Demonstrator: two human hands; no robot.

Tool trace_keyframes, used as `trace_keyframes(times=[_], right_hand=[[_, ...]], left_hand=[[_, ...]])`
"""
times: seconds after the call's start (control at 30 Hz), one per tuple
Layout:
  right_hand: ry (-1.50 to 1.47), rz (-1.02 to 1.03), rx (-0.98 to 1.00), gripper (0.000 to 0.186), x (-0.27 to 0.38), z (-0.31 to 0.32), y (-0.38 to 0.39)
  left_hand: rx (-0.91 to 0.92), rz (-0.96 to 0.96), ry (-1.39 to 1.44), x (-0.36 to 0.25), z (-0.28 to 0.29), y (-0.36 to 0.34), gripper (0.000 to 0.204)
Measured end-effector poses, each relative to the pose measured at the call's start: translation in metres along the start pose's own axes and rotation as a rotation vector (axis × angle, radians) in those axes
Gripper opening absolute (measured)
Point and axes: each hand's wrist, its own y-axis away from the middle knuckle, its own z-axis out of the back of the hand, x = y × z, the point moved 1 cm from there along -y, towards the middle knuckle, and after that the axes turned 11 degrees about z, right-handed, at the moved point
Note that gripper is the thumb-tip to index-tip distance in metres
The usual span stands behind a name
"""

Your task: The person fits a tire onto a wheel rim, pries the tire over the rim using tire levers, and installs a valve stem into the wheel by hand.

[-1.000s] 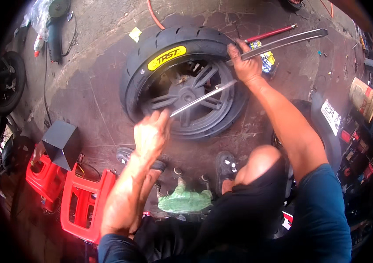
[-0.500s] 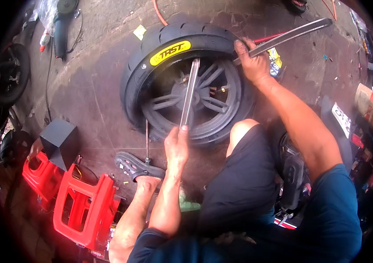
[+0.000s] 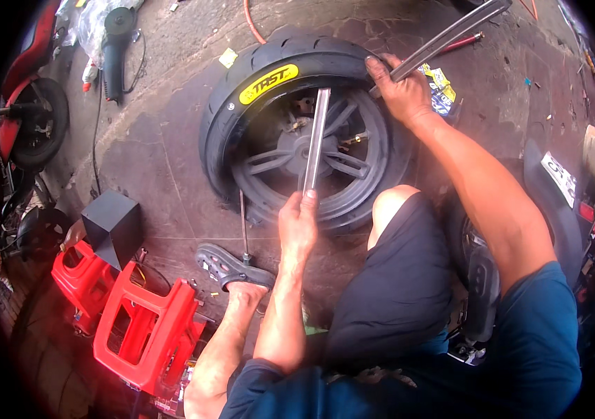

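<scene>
My left hand point(image 3: 299, 220) is closed round a steel tyre lever point(image 3: 315, 143), which stands nearly vertical across a grey spoked wheel point(image 3: 343, 164), its tip at the upper inner edge of a black tyre point(image 3: 217, 150) with a yellow label. My right hand point(image 3: 406, 94) is closed round a second steel lever point(image 3: 459, 33) at the tyre's upper right, the lever angled up and to the right. A thin metal rod point(image 3: 243, 220) runs from the tyre's lower left to beside my left clog point(image 3: 224, 264). My right knee point(image 3: 388, 202) is at the tyre's lower edge.
Red plastic parts point(image 3: 126, 321) and a dark box point(image 3: 112, 230) lie lower left. An angle grinder point(image 3: 116, 52) is upper left, near a motorbike wheel point(image 3: 39, 129). A red rod point(image 3: 461, 43) and yellow packets point(image 3: 439, 91) lie upper right; motorbike bodywork point(image 3: 556, 216) is at right.
My left hand's lever has swung from diagonal to nearly vertical, its tip now at the upper bead. My right knee moved forward to the tyre; my left foot now shows more beside the rod.
</scene>
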Motion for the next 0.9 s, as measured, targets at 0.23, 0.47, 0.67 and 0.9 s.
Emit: trace_keyframes(times=[0.23,0.47,0.67,0.9], right_hand=[[-0.011,-0.006,-0.03,0.07,0.0,-0.002,-0.001],[-0.024,-0.004,-0.052,0.066,-0.015,-0.008,-0.003],[-0.016,-0.011,-0.02,0.068,-0.005,-0.003,-0.001],[-0.042,-0.003,-0.01,0.071,-0.01,-0.007,-0.002]], left_hand=[[-0.034,0.028,-0.01,0.021,-0.006,0.022,0.038],[-0.278,-0.139,-0.171,0.034,-0.002,0.02,0.038],[-0.165,-0.155,-0.161,0.013,-0.001,0.018,0.035],[0.144,-0.018,0.215,0.007,-0.008,0.004,0.04]])
